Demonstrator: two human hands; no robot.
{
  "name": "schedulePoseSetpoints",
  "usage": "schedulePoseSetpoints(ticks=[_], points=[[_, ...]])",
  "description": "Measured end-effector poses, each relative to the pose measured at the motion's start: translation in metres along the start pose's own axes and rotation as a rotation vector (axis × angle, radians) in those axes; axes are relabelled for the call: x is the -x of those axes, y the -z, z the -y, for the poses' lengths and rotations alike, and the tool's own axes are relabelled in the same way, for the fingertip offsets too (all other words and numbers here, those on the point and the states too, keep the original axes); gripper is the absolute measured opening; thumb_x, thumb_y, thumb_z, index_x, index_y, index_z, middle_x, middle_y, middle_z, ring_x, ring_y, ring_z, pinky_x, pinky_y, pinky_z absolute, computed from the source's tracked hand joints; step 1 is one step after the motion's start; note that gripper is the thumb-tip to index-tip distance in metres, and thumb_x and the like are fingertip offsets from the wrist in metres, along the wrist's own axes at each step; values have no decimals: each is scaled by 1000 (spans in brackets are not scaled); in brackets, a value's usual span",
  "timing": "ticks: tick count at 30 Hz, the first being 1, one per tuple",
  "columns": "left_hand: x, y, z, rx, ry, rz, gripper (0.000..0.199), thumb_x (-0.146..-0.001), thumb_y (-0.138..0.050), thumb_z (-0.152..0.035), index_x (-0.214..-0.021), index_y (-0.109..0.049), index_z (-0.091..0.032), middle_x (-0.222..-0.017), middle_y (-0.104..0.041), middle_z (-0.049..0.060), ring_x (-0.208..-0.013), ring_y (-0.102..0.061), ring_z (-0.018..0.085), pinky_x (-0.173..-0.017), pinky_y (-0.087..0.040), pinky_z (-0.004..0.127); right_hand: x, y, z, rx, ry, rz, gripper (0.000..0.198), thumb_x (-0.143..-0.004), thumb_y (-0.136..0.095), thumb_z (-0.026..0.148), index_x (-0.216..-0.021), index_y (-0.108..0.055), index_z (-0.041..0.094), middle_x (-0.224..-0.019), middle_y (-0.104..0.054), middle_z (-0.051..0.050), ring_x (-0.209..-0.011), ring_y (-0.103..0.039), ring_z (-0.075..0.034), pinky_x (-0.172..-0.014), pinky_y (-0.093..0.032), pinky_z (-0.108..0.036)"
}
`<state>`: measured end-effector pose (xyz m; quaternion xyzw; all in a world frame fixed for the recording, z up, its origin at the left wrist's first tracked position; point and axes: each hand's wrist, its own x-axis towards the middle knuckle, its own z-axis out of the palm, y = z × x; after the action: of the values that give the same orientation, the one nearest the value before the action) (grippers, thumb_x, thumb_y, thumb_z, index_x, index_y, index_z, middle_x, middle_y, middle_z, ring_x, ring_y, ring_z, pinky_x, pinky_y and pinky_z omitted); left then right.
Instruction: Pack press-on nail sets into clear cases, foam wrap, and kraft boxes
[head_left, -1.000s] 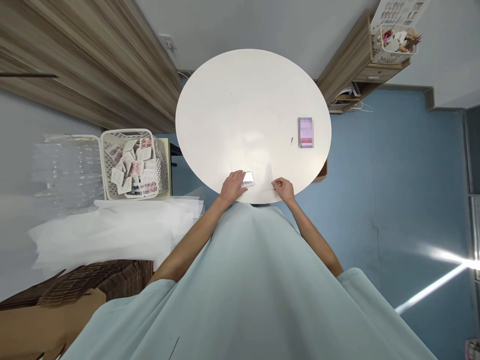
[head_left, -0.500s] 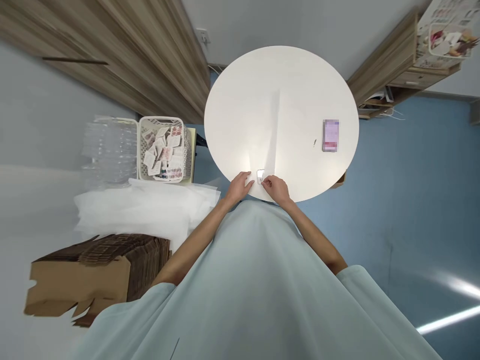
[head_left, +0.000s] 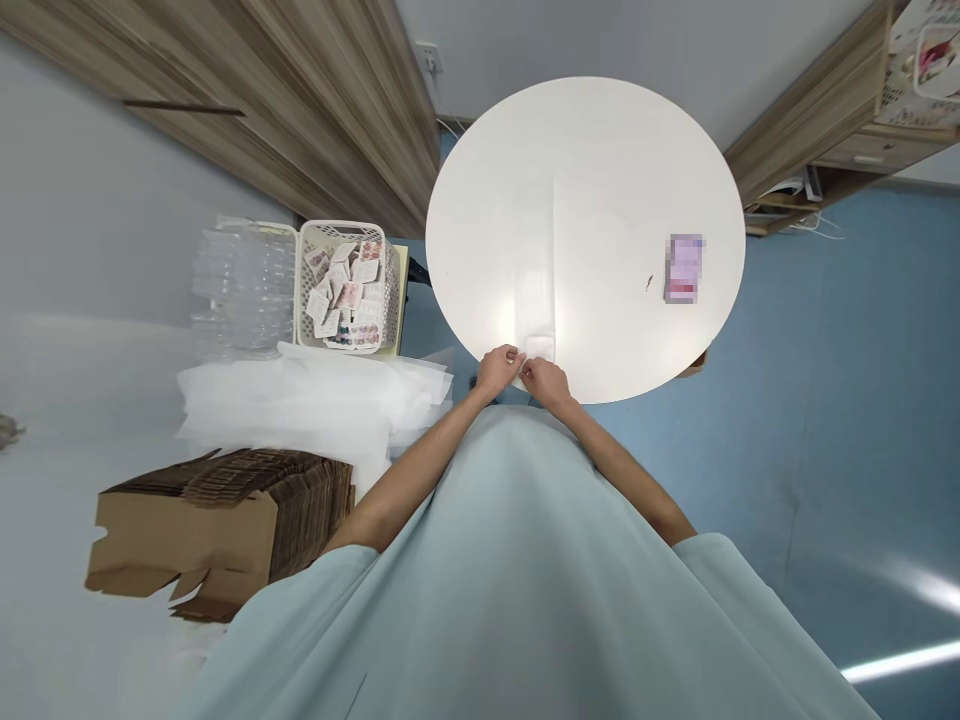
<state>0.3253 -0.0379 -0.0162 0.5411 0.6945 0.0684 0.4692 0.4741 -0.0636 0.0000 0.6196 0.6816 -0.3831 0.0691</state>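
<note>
A long, narrow translucent wrapping sheet (head_left: 535, 250) lies lengthwise on the round white table (head_left: 622, 180). Near its close end sits a small, pale rectangular packet (head_left: 540, 346); whether it is under or on top of the sheet I cannot tell. My left hand (head_left: 499, 369) is at the near table edge, its fingers pinched at the sheet's near end. Right beside it, my right hand (head_left: 545, 380) has its fingers closed at the same end, just below the packet. The fingertips of both hands almost meet and partly hide what they grip.
A purple box (head_left: 683, 268), blurred out, rests at the table's right, near a small dark mark (head_left: 649, 283). To the left stand a white basket (head_left: 390, 290) of small cards, clear plastic trays (head_left: 240, 290), white sheets (head_left: 300, 400) and stacked folded cardboard (head_left: 187, 535).
The packet's surface looked bare and shiny before; now it looks paler. The sheet has flattened. My left hand has moved in and closed beside my right. The view has shifted slightly.
</note>
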Motion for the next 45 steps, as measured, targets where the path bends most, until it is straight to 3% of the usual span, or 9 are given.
schedulePoseSetpoints(ticks=[7,15,20,27,29,31,35,38,45], points=[[-9,-5,-7,-65,74,-35,16,-100,-62,-28,-102,-77,-23,-110,-83,6,-105,-76,25,-92,-56,34,4,-3,-3,-40,28,-19,18,-108,-58,30,-105,-74,22,-113,-75,-9,-92,-69,-22,-70,-43,-31],[-12,-10,-3,-114,81,-33,16,-102,-62,-30,-101,-75,-22,-110,-82,7,-102,-74,25,-87,-54,32,9,13,-42,-264,-167,-264,17,-107,-60,35,-112,-70,23,-113,-76,-6,-98,-71,-23,-81,-51,-33],[-10,-14,-7,-157,100,-45,18,-105,-56,-31,-101,-73,-24,-109,-81,6,-102,-73,25,-88,-53,33,5,16,-53,-362,-255,-241,25,-105,-65,39,-122,-70,21,-121,-79,-9,-108,-74,-25,-90,-54,-34],[-6,-16,-10,-216,99,-74,20,-104,-53,-27,-112,-70,-22,-114,-79,10,-106,-73,28,-92,-56,39,1,15,-41,-511,-302,-131,24,-106,-64,39,-116,-73,19,-106,-84,-5,-64,-75,-16,-82,-56,-29],[-4,-16,-11,-234,10,-160,30,-100,-54,-21,-127,-66,-19,-131,-73,16,-117,-70,31,-99,-56,43,0,16,-40,-539,-307,-138,23,-105,-66,38,-114,-73,19,-106,-84,-5,-63,-75,-16,-82,-56,-29],[-1,-16,-11,-255,-188,-228,44,-99,-52,-16,-142,-59,-15,-154,-59,21,-138,-61,34,-111,-52,48,-1,17,-41,-566,-309,-138,22,-104,-67,38,-112,-73,19,-106,-84,-6,-63,-76,-16,-83,-57,-29],[2,-18,-6,-326,-602,-69,50,-101,-44,-15,-149,-57,-19,-172,-43,16,-162,-36,33,-129,-34,56,-3,17,-44,-582,-300,-146,20,-102,-68,39,-105,-74,20,-99,-84,-4,-64,-77,-17,-83,-58,-30],[1,-21,1,-359,-668,49,47,-103,-45,-18,-147,-60,-19,-169,-48,16,-162,-37,32,-131,-32,55,-5,16,-48,-600,-286,-146,21,-100,-69,41,-97,-73,21,-89,-83,-2,-65,-77,-18,-80,-57,-28],[1,-18,13,-374,-690,105,53,-102,-63,-38,-151,-58,-18,-170,-47,18,-163,-35,35,-132,-29,56,-7,9,-58,-782,-329,-103,23,-98,-74,41,-103,-69,19,-71,-78,-1,-65,-76,-19,-68,-57,-26]])
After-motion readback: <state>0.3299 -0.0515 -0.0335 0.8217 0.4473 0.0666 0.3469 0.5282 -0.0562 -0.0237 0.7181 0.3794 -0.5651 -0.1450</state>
